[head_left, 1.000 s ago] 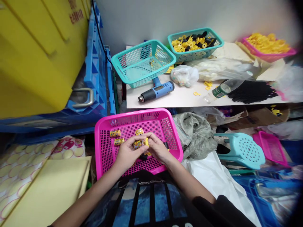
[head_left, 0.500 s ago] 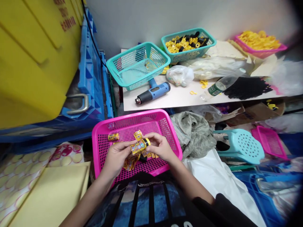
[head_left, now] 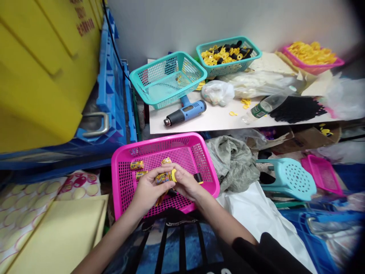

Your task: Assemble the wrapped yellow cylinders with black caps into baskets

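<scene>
yellow-labelled roll (head_left: 164, 177) sits pinched between fingers of left hand (head_left: 148, 189) and right hand (head_left: 186, 184) over pink basket (head_left: 124, 190); label print too blurred to read.

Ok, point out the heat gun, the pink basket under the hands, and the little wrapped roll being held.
heat gun (head_left: 186, 111), head view, on its blue body.
pink basket (head_left: 159, 137), head view, on its far rim.
wrapped roll (head_left: 163, 177), head view, on its printed wrapper between both hands.

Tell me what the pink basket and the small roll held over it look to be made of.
Pink basket: moulded plastic, judging by its uniform colour and open mesh walls. Small roll, held by left hand and right hand: probably plastic under a glossy yellow printed wrap.
</scene>
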The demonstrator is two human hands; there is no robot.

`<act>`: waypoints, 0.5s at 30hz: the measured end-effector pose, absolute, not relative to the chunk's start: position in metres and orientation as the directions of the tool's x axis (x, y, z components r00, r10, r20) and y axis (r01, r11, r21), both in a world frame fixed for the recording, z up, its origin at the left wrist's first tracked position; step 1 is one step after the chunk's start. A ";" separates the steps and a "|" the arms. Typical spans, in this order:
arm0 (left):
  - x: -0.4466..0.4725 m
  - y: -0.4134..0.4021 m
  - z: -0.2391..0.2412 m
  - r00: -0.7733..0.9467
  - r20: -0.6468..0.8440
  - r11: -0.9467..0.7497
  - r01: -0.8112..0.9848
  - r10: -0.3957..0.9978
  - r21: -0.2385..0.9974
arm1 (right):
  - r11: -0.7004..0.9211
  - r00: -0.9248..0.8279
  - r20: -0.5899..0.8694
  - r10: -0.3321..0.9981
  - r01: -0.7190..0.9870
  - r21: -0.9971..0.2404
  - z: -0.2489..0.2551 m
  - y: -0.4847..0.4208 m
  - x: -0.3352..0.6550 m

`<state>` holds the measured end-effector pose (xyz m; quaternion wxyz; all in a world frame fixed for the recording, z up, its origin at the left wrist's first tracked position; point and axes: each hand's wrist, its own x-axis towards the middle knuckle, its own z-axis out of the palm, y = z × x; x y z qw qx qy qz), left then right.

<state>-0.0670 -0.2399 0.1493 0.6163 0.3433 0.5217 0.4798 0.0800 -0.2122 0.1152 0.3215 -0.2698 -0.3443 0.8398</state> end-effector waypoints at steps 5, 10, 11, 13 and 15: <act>-0.068 -0.242 0.150 -0.052 -0.268 0.253 -0.198 0.962 0.947 | -0.586 -0.629 -0.246 0.737 -0.414 -0.697 0.113 -0.214 0.072; -0.069 -0.242 0.144 -0.055 -0.275 0.264 -0.154 0.960 0.952 | -0.615 -0.633 -0.280 0.722 -0.400 -0.680 0.105 -0.214 0.073; -0.069 -0.242 0.143 -0.053 -0.275 0.264 -0.151 0.960 0.952 | -0.616 -0.635 -0.282 0.719 -0.394 -0.683 0.103 -0.214 0.073; -0.069 -0.242 0.141 -0.045 -0.279 0.270 -0.150 0.959 0.951 | -0.602 -0.634 -0.272 0.724 -0.387 -0.698 0.100 -0.214 0.073; -0.068 -0.243 0.140 -0.054 -0.296 0.285 -0.156 0.954 0.946 | -0.587 -0.632 -0.261 0.730 -0.384 -0.712 0.100 -0.211 0.074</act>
